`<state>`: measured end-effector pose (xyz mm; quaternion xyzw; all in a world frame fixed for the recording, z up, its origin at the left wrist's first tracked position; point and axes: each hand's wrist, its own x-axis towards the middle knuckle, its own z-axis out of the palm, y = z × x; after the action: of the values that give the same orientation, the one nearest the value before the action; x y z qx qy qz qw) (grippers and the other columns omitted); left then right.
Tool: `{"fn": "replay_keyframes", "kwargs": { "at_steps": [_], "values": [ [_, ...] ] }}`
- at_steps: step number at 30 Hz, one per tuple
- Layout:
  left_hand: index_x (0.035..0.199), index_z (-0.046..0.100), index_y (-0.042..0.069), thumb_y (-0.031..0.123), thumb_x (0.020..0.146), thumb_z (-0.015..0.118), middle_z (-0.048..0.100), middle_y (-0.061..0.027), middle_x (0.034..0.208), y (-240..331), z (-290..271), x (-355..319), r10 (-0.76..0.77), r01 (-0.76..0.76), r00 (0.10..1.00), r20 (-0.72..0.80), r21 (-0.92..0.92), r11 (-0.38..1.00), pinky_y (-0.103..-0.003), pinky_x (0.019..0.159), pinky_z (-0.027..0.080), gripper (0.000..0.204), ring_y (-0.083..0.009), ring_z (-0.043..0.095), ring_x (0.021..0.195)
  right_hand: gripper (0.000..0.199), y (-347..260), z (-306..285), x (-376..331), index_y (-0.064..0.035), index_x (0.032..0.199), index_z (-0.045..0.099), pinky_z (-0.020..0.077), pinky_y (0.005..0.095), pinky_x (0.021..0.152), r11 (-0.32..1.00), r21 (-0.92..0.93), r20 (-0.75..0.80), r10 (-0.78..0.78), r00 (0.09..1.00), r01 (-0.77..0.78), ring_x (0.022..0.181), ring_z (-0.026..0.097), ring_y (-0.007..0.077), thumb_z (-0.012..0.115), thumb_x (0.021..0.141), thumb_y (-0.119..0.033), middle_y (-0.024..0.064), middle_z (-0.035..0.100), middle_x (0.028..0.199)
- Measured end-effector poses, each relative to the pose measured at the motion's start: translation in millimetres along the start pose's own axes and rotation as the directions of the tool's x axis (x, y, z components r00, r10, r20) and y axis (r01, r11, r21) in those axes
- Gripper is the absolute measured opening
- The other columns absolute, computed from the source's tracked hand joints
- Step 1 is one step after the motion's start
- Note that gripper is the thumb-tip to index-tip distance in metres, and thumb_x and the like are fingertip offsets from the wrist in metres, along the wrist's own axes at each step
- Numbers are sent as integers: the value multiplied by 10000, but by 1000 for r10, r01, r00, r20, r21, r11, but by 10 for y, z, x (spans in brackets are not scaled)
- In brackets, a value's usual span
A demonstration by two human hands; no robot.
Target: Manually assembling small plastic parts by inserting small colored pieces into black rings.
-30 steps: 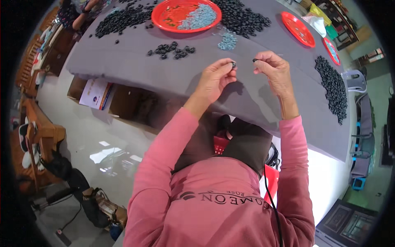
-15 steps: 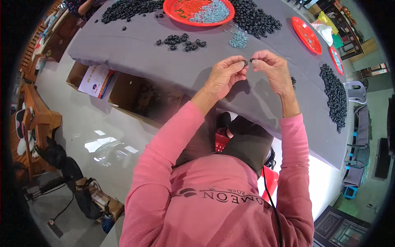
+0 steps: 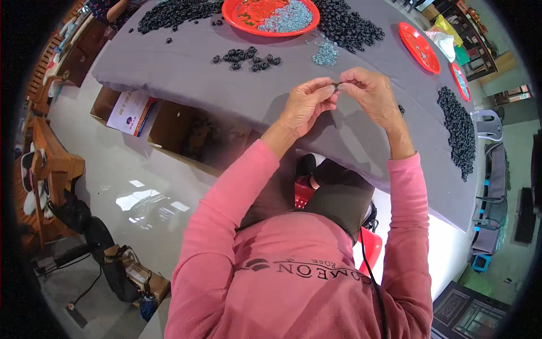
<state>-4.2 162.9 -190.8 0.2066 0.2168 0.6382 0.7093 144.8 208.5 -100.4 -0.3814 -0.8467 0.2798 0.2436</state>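
Left hand (image 3: 308, 105) and right hand (image 3: 371, 94) meet at one dark piece (image 3: 337, 86)

The left hand is narrow, its thumb and fingers pinching the dark piece. The right hand is also narrow and pinches at the same piece, above the grey tablecloth (image 3: 169, 68). Its exact shape I cannot tell, because fingers cover it. Farther, the pale blue beads (image 3: 326, 53) lie beyond the hands, and the black beads (image 3: 249, 55) to their left. Behind these is a red plate (image 3: 248, 28).

The round pieces (image 3: 347, 25) are black, the beads (image 3: 326, 53) pale blue, the cloth (image 3: 186, 70) grey.
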Motion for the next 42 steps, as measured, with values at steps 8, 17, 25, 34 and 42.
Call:
{"fn": "replay_keyframes", "kwargs": {
  "at_steps": [8,17,25,34,42],
  "values": [
    [1004,593,5,50,846,607,626,-55,841,-4,-16,-2,12,-12,1000,11,-2,1000,-259,631,536,165,-128,618,730,114,-124,-13,19,4,865,593,435,285,571,973,-146,16,-179,984,180,619,532,148,635,777,-54,81,595,737],
    [1028,580,-19,43,853,594,624,-75,865,3,-24,16,19,-19,1000,4,-39,999,-280,645,558,186,-143,624,726,128,-154,1,112,12,824,591,413,314,516,965,-169,38,-198,979,202,541,505,188,618,770,-101,120,555,645],
    [1040,575,-29,34,859,578,616,-83,879,-12,6,-6,71,-71,996,-49,1,997,-292,660,560,191,-149,619,738,151,-149,39,150,14,778,597,405,281,475,980,-186,33,-71,997,76,513,506,117,621,770,-135,72,540,570],
    [1018,574,-6,53,869,575,622,-72,879,4,-18,16,62,-63,997,-37,-21,998,-290,670,552,161,-138,614,733,247,-76,-39,1,-27,937,607,425,215,507,926,305,-21,239,971,-222,573,495,60,568,863,-260,2,562,683],
    [999,589,17,48,855,593,615,-49,907,-8,-25,6,75,-78,997,-36,-65,995,-271,707,518,148,-123,598,781,393,159,249,-119,-8,894,588,456,237,522,563,710,108,507,855,-423,562,500,79,464,931,-380,14,563,704]
  ]
}}
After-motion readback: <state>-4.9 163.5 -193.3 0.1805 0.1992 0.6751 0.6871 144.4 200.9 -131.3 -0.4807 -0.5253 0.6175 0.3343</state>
